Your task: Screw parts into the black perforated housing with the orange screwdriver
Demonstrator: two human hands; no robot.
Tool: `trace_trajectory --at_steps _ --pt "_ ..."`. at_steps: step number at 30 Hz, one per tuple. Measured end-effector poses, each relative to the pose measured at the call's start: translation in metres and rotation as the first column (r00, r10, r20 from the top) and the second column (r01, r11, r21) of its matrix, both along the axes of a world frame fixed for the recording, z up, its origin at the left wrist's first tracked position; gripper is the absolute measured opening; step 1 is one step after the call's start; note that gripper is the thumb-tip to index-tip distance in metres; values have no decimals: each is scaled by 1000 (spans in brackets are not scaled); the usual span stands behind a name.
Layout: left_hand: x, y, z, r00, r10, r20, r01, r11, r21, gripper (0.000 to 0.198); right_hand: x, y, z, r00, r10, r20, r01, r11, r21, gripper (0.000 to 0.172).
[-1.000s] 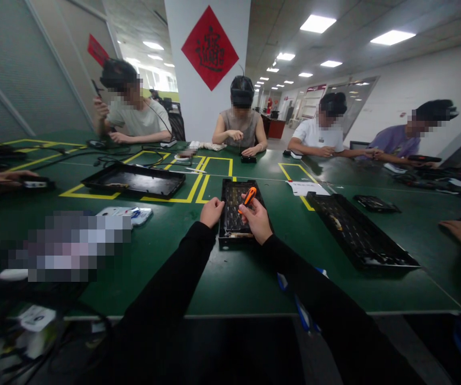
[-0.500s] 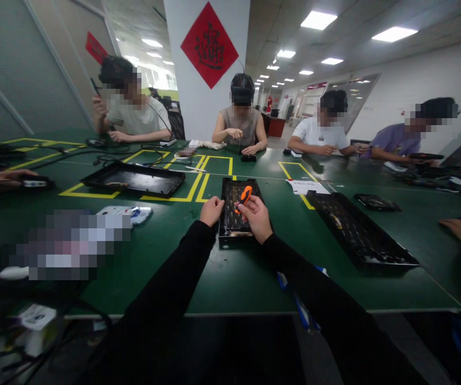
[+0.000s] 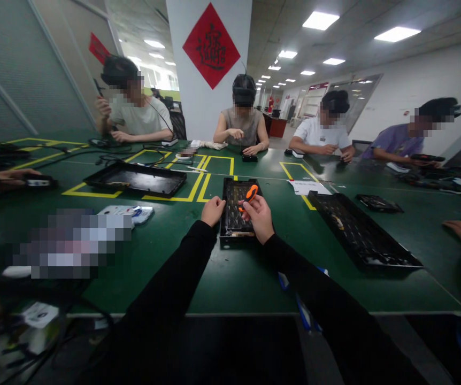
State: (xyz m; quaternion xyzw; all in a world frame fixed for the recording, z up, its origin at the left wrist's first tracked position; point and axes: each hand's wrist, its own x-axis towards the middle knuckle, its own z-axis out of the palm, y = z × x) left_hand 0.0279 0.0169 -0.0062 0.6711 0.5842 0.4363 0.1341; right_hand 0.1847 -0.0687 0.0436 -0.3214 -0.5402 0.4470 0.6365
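A person in black sleeves works at a green table (image 3: 214,283). The right hand (image 3: 260,216) is closed on an orange-and-black screwdriver (image 3: 252,193), fingertips pinched together around it. The handle slants up above the fingers; the lower end points down into a black tray (image 3: 235,193), though whether it touches the tray is unclear. The tray lies between the two hands, partly under the right one. The left hand (image 3: 213,210) has its fingers curled in, against the tray's left edge; whether it grips the rim cannot be told.

Beyond the left hand, to its left, lies a wider tray (image 3: 154,181); nearer, also to its left, is a shiny packet (image 3: 143,214). To the right of the right hand sit a long tray (image 3: 361,230) and, just behind that, a white paper (image 3: 309,187). Further right is a small black case (image 3: 378,203).
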Motion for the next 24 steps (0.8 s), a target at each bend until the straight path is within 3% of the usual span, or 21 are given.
trace_trajectory --at_steps 24 --pt "0 2 -2 1000 6 4 -6 1000 -2 27 0 4 -4 1000 2 -10 -2 1000 8 35"
